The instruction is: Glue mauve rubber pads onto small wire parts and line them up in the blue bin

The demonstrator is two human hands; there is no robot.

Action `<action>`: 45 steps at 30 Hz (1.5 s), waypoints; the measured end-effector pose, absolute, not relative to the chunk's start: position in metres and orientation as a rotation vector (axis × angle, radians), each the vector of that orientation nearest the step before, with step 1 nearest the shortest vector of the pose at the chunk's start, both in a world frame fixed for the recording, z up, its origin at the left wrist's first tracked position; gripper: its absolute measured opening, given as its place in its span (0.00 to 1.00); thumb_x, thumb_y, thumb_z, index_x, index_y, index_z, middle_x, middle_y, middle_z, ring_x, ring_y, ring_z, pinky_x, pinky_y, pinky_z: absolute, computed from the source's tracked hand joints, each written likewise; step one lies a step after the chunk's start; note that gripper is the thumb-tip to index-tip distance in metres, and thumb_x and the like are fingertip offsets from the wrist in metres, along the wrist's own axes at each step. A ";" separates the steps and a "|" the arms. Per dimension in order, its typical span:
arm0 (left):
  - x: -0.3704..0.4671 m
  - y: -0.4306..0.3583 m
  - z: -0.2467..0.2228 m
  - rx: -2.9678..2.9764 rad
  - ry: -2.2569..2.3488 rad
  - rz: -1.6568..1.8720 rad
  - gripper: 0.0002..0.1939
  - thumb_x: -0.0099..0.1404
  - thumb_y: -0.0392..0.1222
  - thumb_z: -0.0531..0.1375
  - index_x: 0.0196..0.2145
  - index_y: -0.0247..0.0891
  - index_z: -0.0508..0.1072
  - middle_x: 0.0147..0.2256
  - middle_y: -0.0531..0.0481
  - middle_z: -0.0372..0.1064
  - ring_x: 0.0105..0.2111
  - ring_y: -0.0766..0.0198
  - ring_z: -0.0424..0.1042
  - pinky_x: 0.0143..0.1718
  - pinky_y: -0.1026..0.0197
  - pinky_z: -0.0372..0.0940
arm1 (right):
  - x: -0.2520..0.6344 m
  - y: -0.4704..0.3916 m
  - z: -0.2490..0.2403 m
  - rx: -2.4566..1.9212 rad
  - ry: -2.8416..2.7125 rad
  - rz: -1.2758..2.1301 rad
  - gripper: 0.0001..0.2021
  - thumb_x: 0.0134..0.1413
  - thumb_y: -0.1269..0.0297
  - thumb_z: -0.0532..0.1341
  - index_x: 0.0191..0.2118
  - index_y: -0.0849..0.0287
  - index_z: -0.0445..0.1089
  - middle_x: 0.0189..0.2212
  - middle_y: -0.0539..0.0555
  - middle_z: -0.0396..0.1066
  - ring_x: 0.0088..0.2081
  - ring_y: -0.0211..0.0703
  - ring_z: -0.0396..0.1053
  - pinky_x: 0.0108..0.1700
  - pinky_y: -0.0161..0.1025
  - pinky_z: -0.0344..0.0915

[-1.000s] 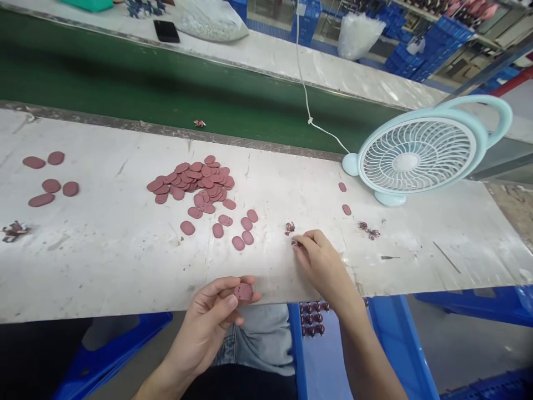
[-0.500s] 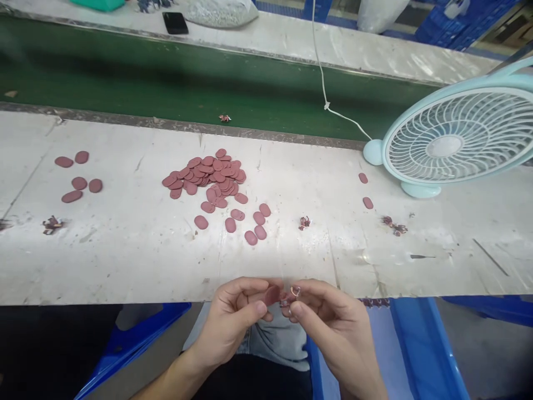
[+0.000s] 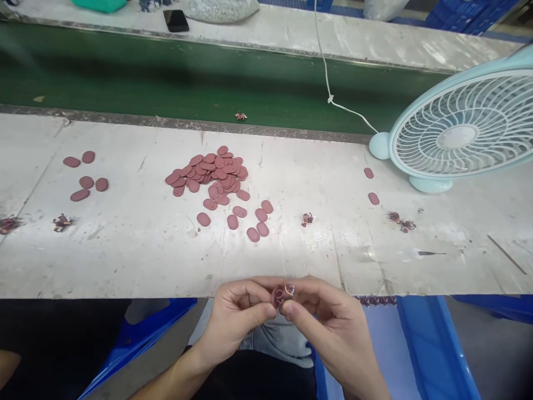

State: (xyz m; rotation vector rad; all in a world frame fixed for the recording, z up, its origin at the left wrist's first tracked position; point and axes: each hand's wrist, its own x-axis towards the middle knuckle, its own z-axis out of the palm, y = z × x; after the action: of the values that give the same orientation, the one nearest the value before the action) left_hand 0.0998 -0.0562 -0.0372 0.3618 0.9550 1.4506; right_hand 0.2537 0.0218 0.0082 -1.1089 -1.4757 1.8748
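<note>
Both my hands meet just in front of the table's near edge. My left hand (image 3: 239,316) pinches a reddish-brown oval disc (image 3: 275,295), mostly covered by the fingers. In my right hand (image 3: 328,319), thumb and fingertips grip a small dark red piece (image 3: 286,293) with a pale curved bit on it. Disc and piece are pressed together or overlap; I cannot tell whether they are joined. Beyond the hands lies a pile of similar oval discs (image 3: 208,171), with several loose ones (image 3: 253,234) nearer me. A small cluster of dark red pieces (image 3: 307,219) rests to their right.
A light blue fan (image 3: 458,136) stands at the right. Behind the white table (image 3: 137,255) runs a green belt (image 3: 137,83) carrying a small piece (image 3: 240,116). A blue bin (image 3: 437,344) sits below the edge at right. Part of a person's arm (image 3: 8,366) shows at lower left.
The disc and the small red piece have come together between my fingertips, and my hands are closer. On the green belt, the small piece has shifted right. The view has moved slightly.
</note>
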 end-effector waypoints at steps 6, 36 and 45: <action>0.100 -0.056 -0.036 0.431 1.019 1.437 0.04 0.61 0.33 0.69 0.31 0.39 0.84 0.46 0.42 0.81 0.43 0.51 0.81 0.43 0.54 0.75 | 0.252 0.024 0.005 -1.055 -1.288 2.027 0.05 0.57 0.64 0.70 0.41 0.54 0.79 0.37 0.53 0.81 0.36 0.39 0.78 0.40 0.34 0.76; 0.040 -0.005 -0.046 1.895 2.206 0.888 0.14 0.63 0.43 0.68 0.47 0.43 0.81 0.52 0.44 0.78 0.50 0.44 0.73 0.55 0.45 0.63 | 0.410 0.012 -0.046 -1.422 -0.928 1.322 0.09 0.48 0.61 0.74 0.37 0.54 0.80 0.32 0.53 0.77 0.26 0.39 0.74 0.27 0.36 0.74; 0.037 -0.010 -0.048 2.270 2.283 0.706 0.07 0.63 0.44 0.67 0.38 0.41 0.80 0.42 0.49 0.82 0.42 0.50 0.77 0.39 0.54 0.69 | 0.483 -0.018 -0.150 -2.014 -1.288 1.175 0.14 0.55 0.56 0.71 0.40 0.60 0.77 0.35 0.57 0.79 0.36 0.48 0.78 0.43 0.48 0.77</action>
State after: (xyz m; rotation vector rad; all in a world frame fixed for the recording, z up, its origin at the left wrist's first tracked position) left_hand 0.0370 -0.0097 -0.0485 2.2696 2.2827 0.7058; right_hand 0.4831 -0.0184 -0.1496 -2.0141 -1.2879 1.1746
